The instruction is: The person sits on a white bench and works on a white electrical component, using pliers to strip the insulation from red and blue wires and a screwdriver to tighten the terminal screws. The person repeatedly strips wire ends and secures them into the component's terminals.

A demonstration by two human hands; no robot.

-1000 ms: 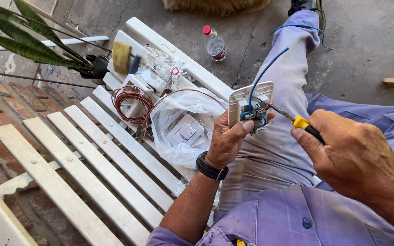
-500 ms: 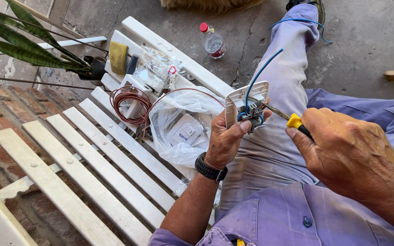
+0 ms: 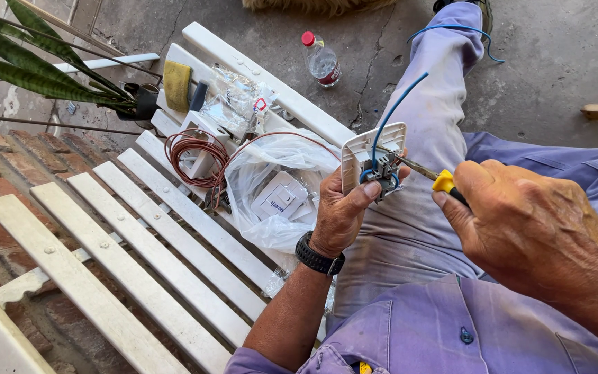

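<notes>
My left hand grips a white wall switch plate from behind, its grey terminal block facing me. A blue wire runs up from the terminals and away over my leg. My right hand is closed on a yellow-and-black screwdriver whose metal tip touches the terminal block. A black watch sits on my left wrist. I sit on a white slatted bench in lilac work clothes.
On the bench lie a clear plastic bag holding white switch parts, a coil of red wire, a small clear packet and a yellow sponge. A plastic bottle stands on the concrete floor. A potted plant is at the far left.
Both hands and the switch plate have stayed nearly still; the view has shifted slightly. The screwdriver tip remains at the terminals.
</notes>
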